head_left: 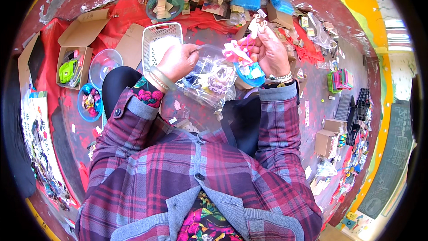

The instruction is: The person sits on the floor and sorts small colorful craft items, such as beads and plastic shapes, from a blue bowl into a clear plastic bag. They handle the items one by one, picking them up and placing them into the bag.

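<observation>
My left hand (179,63) is closed, its fingertips pinching what looks like the rim of a clear plastic bag (209,90). Inside that bag lie small clear-wrapped packets and a ruffled pale lilac piece (219,83) resembling a scrunchie. Raised to the right of the bag, my right hand (273,54) grips a bunch of pink and white cloth trinkets (238,52). A small white and brown piece (257,26) sticks up from its fingertips. Just below this hand is a blue bowl (250,79), partly hidden, with light blue pieces by it.
A white perforated basket (146,52) stands beyond my left hand. Left of it are an open cardboard box (84,69), a clear tub (106,62) and a blue tub (81,107) of colourful pieces. A round green basin (154,6) sits at the back. Cardboard boxes (324,143) stand at right.
</observation>
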Action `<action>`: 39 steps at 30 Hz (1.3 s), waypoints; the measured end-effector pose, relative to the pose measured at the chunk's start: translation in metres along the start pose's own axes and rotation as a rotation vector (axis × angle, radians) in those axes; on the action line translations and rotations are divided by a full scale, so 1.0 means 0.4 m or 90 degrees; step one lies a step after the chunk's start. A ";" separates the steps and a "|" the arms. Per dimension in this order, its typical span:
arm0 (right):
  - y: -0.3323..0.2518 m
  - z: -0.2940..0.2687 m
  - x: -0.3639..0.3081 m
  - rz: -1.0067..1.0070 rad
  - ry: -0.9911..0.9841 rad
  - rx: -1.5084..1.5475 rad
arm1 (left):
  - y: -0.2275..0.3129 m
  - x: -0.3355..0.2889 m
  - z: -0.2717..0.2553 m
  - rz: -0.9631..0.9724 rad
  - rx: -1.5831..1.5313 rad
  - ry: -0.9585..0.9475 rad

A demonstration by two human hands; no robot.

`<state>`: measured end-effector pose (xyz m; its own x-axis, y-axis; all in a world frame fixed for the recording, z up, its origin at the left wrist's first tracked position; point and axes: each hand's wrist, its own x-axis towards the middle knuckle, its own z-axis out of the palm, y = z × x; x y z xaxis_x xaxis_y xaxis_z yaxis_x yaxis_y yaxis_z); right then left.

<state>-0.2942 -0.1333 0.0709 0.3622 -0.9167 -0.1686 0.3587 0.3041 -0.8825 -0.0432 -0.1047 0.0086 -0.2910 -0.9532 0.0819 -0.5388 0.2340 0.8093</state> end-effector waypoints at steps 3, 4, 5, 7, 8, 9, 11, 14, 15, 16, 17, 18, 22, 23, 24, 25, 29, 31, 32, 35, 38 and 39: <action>0.025 0.033 0.000 0.030 -0.002 0.091 | 0.005 -0.001 0.006 0.036 0.040 0.031; 0.030 0.052 0.000 0.040 0.001 0.117 | 0.009 -0.002 0.008 0.037 0.059 0.046; 0.034 0.062 0.001 0.051 0.004 0.142 | 0.012 -0.002 0.009 0.038 0.078 0.061; 0.048 0.062 0.008 0.044 -0.007 0.105 | 0.019 0.000 0.007 0.046 0.080 0.049; 0.062 0.061 0.015 0.033 0.005 0.088 | 0.020 0.002 0.007 0.052 0.081 0.042; 0.070 0.062 0.020 0.023 0.017 0.071 | 0.018 0.004 0.009 0.048 0.040 0.022; 0.074 0.060 0.023 0.034 0.015 -0.006 | 0.012 0.003 0.015 0.040 -0.043 -0.014; 0.087 0.062 0.026 0.028 0.032 -0.053 | 0.010 0.005 0.017 -0.039 -0.129 -0.102; 0.090 0.068 0.026 0.020 0.039 -0.065 | 0.008 0.008 0.017 -0.072 -0.164 -0.137; 0.094 0.083 0.030 0.011 0.045 -0.076 | 0.000 0.007 0.020 -0.103 -0.241 -0.143; 0.097 0.092 0.032 0.002 0.050 -0.086 | -0.010 0.006 0.027 -0.133 -0.318 -0.149; 0.101 0.090 0.035 0.010 0.031 -0.063 | -0.017 0.004 0.030 -0.164 -0.395 -0.154; 0.095 0.111 0.026 -0.070 -0.074 -0.188 | -0.002 0.009 0.008 -0.249 -0.554 -0.189; 0.098 0.112 0.024 -0.101 -0.087 -0.266 | -0.001 0.009 0.004 -0.244 -0.569 -0.193; 0.104 0.112 0.023 -0.132 -0.100 -0.343 | 0.000 0.008 -0.001 -0.240 -0.583 -0.198; 0.109 0.111 0.021 -0.163 -0.111 -0.421 | 0.000 0.007 -0.003 -0.235 -0.599 -0.203; 0.121 0.127 0.018 -0.198 -0.070 -0.470 | -0.011 0.008 0.004 -0.212 -0.583 -0.210; 0.117 0.124 0.021 -0.141 -0.070 -0.330 | -0.006 0.008 0.005 -0.214 -0.548 -0.205; 0.115 0.121 0.023 -0.112 -0.070 -0.261 | -0.007 0.008 0.007 -0.207 -0.533 -0.201; 0.110 0.090 0.030 -0.140 -0.044 -0.325 | -0.006 0.007 0.014 -0.190 -0.491 -0.194; 0.125 0.078 0.029 -0.175 -0.020 -0.379 | -0.001 0.007 0.016 -0.182 -0.474 -0.208; 0.132 0.077 0.031 -0.197 -0.012 -0.400 | -0.007 0.009 0.019 -0.179 -0.482 -0.222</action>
<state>-0.2443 -0.1206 0.0358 0.3399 -0.9309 0.1337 -0.1155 -0.1825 -0.9764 -0.0487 -0.1074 0.0021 -0.5174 -0.8149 -0.2613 0.0056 -0.3086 0.9512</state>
